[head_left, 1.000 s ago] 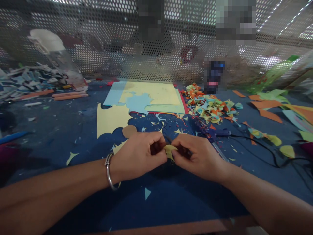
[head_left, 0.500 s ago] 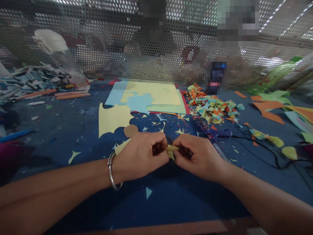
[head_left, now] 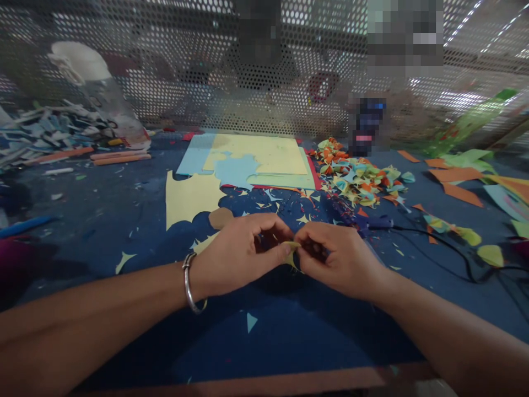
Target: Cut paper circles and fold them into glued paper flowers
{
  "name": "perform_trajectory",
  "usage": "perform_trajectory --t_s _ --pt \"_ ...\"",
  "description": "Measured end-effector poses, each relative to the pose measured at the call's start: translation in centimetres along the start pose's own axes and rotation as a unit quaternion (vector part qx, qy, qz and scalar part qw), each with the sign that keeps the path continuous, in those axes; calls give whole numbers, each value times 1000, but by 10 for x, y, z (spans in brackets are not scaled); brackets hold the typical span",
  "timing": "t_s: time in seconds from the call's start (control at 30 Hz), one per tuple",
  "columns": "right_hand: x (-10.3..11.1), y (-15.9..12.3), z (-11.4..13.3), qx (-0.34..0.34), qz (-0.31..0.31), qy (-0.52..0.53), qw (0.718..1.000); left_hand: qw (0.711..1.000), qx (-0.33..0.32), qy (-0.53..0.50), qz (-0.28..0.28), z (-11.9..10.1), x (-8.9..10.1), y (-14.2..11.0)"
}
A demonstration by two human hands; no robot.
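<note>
Over the near middle of the table, my left hand point(head_left: 243, 245) and my right hand point(head_left: 341, 256) meet fingertip to fingertip. A small, curved yellow paper piece point(head_left: 291, 245) is pinched between them. My left thumb lies along its near side while the left fingers arch behind it; my right thumb and fingers grip its right end, partly hiding it. Beyond my left hand lies a yellow sheet point(head_left: 192, 198) with rounded cut-outs along its edge. A brown round piece point(head_left: 221, 218) rests just past my left knuckles.
Stacked coloured sheets point(head_left: 264, 151) lie at the back, beside a heap of small folded pieces point(head_left: 359, 179). A purple corded tool point(head_left: 378, 222) sits beyond my right hand. A bottle point(head_left: 109, 105) leans at the left near white-blue strips point(head_left: 53, 129). Perforated metal point(head_left: 177, 71) walls the back.
My left fingers have loosened and arched, and the left thumb has stretched out along the yellow piece. My right hand keeps its pinch. The view has shifted slightly.
</note>
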State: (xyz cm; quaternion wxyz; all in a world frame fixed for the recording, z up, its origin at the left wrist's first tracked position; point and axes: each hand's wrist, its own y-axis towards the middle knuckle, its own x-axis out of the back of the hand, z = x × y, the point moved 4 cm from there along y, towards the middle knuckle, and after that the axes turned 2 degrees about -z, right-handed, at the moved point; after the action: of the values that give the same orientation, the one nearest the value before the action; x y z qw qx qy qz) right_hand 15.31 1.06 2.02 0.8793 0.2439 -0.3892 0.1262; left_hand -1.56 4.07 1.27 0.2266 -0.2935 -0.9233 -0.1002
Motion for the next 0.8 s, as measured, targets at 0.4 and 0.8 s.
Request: perform_trajectory --t_s 0.4,0.8 --pt "-1 0 0 -9 7 -1 1000 984 92 -132 81 8 -3 4" --pt "6 -7 10 125 -68 -88 986 894 231 -384 -18 13 -4 4"
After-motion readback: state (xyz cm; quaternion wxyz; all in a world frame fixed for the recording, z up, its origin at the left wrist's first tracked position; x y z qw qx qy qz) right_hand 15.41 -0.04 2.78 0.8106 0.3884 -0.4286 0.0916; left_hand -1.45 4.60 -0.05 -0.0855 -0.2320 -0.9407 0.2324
